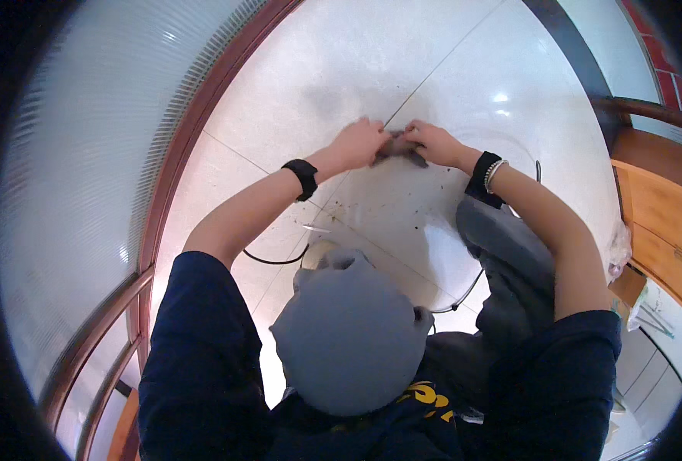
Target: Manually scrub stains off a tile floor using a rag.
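My left hand (359, 143) and my right hand (435, 145) are close together above the pale tiled floor (341, 75). Between them they grip a dark grey-brown, limp-looking thing (398, 144), perhaps a cloth; blur and my fingers hide its exact kind. One dark end hangs below my right fingers. Dark crumbs of dirt (341, 213) are scattered on the tiles nearer to me. A thin, pale, pointed sliver (317, 229) lies beside them, too small to identify.
My grey-trousered knees (352, 340) rise in front of me. Black cable (277, 262) shows left of them, with more cable (462, 299) between the legs. A ribbed translucent panel in a reddish-brown frame (171, 167) borders the left. Wooden drawers (664, 225) stand right, near a plastic bag (619, 250).
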